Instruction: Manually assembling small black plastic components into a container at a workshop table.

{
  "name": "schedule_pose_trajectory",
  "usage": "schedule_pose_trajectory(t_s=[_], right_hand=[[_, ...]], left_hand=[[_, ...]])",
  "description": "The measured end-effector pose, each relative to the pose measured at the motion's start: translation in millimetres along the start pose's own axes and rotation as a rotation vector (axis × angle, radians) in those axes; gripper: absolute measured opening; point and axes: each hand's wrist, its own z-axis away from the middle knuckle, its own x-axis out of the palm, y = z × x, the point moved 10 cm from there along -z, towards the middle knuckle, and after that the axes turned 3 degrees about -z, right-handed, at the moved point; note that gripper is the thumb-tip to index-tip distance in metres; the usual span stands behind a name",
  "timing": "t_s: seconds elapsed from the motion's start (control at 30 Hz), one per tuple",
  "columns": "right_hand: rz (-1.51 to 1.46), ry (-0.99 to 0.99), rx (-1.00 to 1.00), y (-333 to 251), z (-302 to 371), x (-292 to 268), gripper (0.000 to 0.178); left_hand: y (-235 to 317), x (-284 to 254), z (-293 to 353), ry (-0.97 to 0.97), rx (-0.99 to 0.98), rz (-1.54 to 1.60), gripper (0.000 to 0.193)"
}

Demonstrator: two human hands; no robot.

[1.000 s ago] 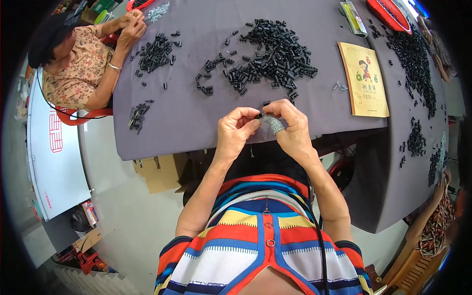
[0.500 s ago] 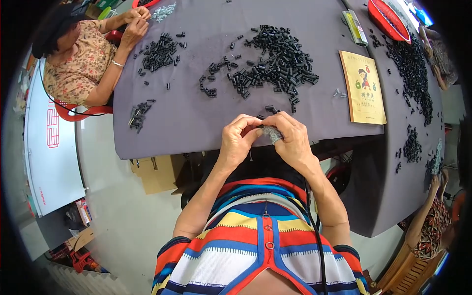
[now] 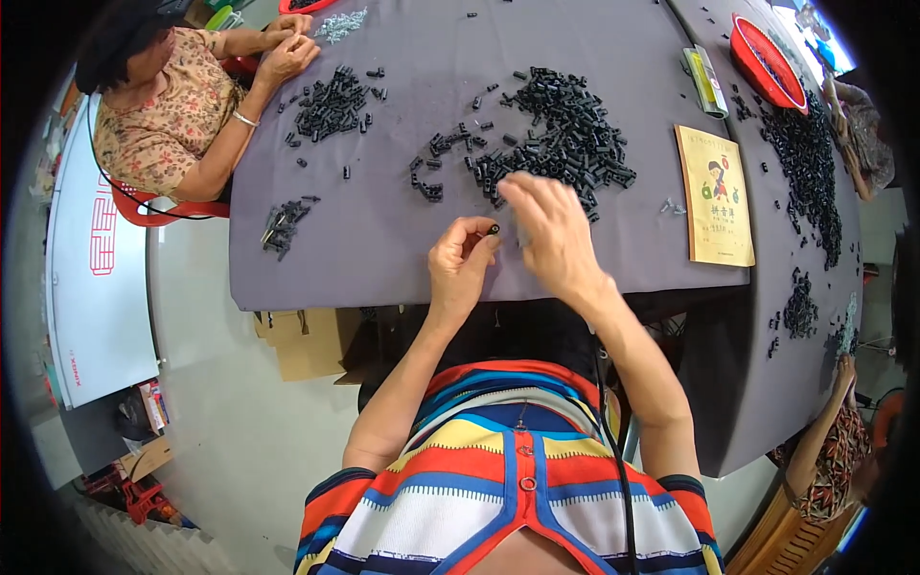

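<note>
Near the table's front edge, my left hand point(image 3: 460, 262) is closed, pinching a small black tubular part point(image 3: 493, 230) between thumb and index finger, its round end facing up. My right hand point(image 3: 554, 230) is beside it to the right, blurred by motion, its fingers reaching to the near edge of a big heap of black tubular parts point(image 3: 572, 125). A blurred silvery patch at the inner side of this hand looks like a bunch of small screws kept in the palm. Whether its fingertips touch a part is hidden. A short curved row of black parts point(image 3: 428, 180) lies left of the heap.
A yellow booklet point(image 3: 714, 196) and a few small screws point(image 3: 673, 206) lie at right. Smaller black piles point(image 3: 331, 103) and thin pieces point(image 3: 285, 225) lie at left. A co-worker point(image 3: 168, 115) sits far left; others work at right, by a red basket point(image 3: 769, 65).
My hands have come apart. The right hand has moved forward to the black heap, the silvery bunch moving with it, while the left stays near the edge with the black part. The view has shifted slightly.
</note>
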Motion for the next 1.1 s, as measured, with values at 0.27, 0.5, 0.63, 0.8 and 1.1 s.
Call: schedule_pose_trajectory(t_s=[0.27, 0.5, 0.63, 0.8, 1.1], right_hand=[[0.282, -0.113, -0.093, 28, -2, 33, 0.04], [0.083, -0.205, -0.015, 30, 25, 18, 0.042], [0.116, -0.172, 0.017, 38, 30, 3, 0.047], [0.18, -0.099, 0.029, 38, 25, -6, 0.038], [0.254, -0.154, -0.014, 40, -6, 28, 0.035]], left_hand=[[15, 6, 2, 0.011, 0.175, -0.127, 0.012], [19, 3, 3, 0.034, 0.208, -0.132, 0.013], [22, 5, 4, 0.045, 0.233, -0.135, 0.012], [19, 3, 4, 0.058, 0.262, -0.183, 0.013], [20, 5, 3, 0.041, 0.213, -0.159, 0.011]])
